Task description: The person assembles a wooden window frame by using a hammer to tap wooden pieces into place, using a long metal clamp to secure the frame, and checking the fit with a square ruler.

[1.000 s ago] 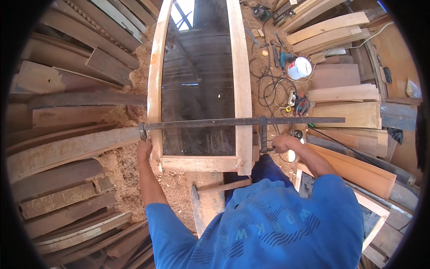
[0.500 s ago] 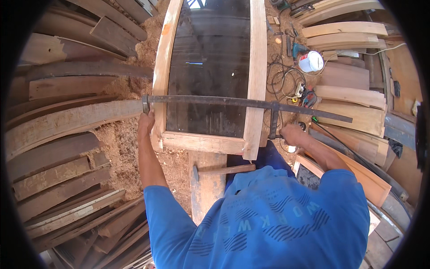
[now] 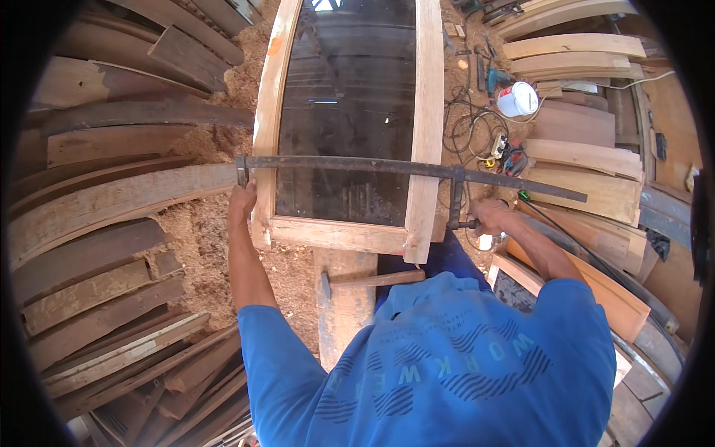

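As our left hand (image 3: 242, 201) and right hand (image 3: 489, 214) grasp the long dark metal bar clamp (image 3: 342, 165), it already spans the pale rectangular wooden frame (image 3: 427, 97), though whether tightening remains we cannot tell.

We record lettering on two items. On the near side, the blue shirt (image 3: 465, 398) bears one row of large, pale capital letters (image 3: 434, 380), spread in an arc among dark wavy stripes. Above that row, toward the collar, we find lines of much smaller print (image 3: 419, 326), too fine for us to read. At the far right, the white bucket (image 3: 523, 102) carries a red-marked label (image 3: 504, 97) on its left side, too small to make out.
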The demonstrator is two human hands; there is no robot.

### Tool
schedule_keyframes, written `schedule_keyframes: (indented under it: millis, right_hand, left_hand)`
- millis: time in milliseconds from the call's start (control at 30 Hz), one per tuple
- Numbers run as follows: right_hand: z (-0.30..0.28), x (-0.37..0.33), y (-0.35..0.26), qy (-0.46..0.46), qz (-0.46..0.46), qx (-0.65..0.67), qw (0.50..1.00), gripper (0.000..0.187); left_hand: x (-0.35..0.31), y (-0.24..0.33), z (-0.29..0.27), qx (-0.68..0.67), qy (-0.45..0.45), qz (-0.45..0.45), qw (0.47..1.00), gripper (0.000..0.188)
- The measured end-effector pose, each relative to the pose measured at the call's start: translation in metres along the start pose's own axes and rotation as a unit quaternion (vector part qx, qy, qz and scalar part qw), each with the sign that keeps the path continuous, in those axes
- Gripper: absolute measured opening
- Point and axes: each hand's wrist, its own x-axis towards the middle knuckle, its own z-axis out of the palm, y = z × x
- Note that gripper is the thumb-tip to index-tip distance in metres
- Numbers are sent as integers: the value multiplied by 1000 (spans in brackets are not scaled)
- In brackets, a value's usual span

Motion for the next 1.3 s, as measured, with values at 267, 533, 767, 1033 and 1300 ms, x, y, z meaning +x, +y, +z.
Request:
schedule_keyframes:
  millis: [267, 533, 767, 1033, 1300]
  right_hand:
    - [25, 23, 20, -89, -32, 68, 993, 50]
    - [53, 15, 12, 234, -43, 247, 939, 55]
    - [9, 63, -52, 181, 1, 908, 377, 32]
    - [13, 61, -52, 334, 88, 842, 414, 40]
    - [-26, 75, -8, 307, 71, 859, 403, 41]
  left_hand:
    - [8, -11, 2, 0, -7, 18, 1000, 72]
    - [-7, 31, -22, 15, -60, -28, 998, 65]
    - [-6, -2, -16, 57, -8, 37, 998, 61]
    - [-27, 9, -8, -15, 68, 53, 996, 50]
    - [-10, 50, -9, -140, 163, 78, 973, 45]
